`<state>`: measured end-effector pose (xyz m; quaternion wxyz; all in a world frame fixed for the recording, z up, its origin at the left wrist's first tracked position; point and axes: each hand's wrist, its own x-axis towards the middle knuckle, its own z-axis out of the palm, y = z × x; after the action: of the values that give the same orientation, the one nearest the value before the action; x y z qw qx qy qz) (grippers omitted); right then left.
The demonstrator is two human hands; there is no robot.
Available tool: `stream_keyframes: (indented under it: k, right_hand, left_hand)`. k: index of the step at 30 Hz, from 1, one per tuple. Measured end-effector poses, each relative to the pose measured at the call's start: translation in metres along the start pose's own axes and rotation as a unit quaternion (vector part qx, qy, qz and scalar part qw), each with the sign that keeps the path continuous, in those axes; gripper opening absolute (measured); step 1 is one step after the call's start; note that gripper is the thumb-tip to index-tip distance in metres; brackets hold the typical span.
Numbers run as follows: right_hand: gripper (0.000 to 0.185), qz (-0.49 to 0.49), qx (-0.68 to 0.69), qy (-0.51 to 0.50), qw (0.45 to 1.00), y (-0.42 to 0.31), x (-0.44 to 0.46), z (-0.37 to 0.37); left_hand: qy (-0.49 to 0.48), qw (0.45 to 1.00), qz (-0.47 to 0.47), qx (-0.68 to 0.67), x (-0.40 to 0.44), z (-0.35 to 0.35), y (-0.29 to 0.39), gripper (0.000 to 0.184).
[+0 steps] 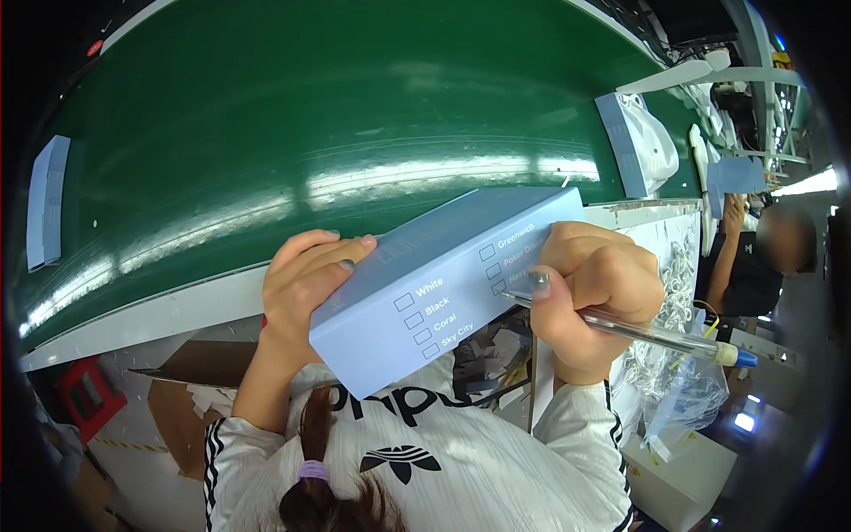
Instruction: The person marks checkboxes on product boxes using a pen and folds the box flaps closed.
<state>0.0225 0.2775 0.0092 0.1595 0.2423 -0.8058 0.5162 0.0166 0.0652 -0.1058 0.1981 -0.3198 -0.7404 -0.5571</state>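
Note:
A light blue box [443,257] is tilted in front of me at the near edge of the green work surface. Printed on its side are small check squares beside words such as White, Black, Coral, Sky City and Greenwich. My left hand [306,288] grips the box's left end, fingers over the top face. In my right hand [598,297] is a clear pen [656,335] with a blue end. The pen's tip touches or nearly touches a square in the right column, and my fist rests against the box's right end, hiding part of the print.
Another blue box [47,204] lies at the far left of the green table [372,106]. At the right stands a blue box [623,146] beside a white molded piece [651,146]. White cables [678,284] are heaped at the right, near another person [740,257] holding a blue sheet.

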Motion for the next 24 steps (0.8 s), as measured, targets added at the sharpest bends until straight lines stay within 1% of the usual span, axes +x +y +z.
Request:
stream_keyframes:
  k: [8, 13, 17, 18, 22, 23, 24]
  right_hand:
    - [0.03, -0.006, -0.032, 0.017, 0.999, 0.002, 0.0, -0.011]
    - [0.029, -0.002, -0.026, 0.002, 1.0, 0.0, -0.001, -0.015]
    - [0.031, 0.036, 0.102, 0.054, 0.993, 0.003, -0.003, -0.019]
    - [0.031, 0.033, 0.103, 0.055, 0.993, 0.004, -0.003, -0.019]
    - [0.026, 0.065, 0.266, 0.116, 0.955, 0.007, 0.0, -0.027]
    - [0.024, 0.043, 0.174, 0.075, 0.981, 0.009, 0.001, -0.036]
    - [0.028, 0.022, 0.074, 0.038, 0.996, 0.009, 0.001, -0.046]
  left_hand:
    - [-0.003, 1.0, -0.001, -0.001, 0.005, 0.01, 0.005, 0.022]
    - [-0.012, 1.0, 0.002, 0.002, 0.007, 0.01, 0.006, 0.022]
    - [-0.003, 1.0, 0.01, -0.002, 0.009, 0.015, 0.006, 0.024]
    - [-0.003, 1.0, 0.012, 0.001, 0.009, 0.016, 0.007, 0.024]
    - [-0.008, 1.0, -0.001, -0.007, 0.011, 0.02, 0.007, 0.03]
    - [-0.035, 0.999, -0.016, -0.005, 0.009, 0.022, 0.003, 0.033]
    - [-0.064, 0.998, -0.026, -0.005, 0.006, 0.021, -0.001, 0.037]
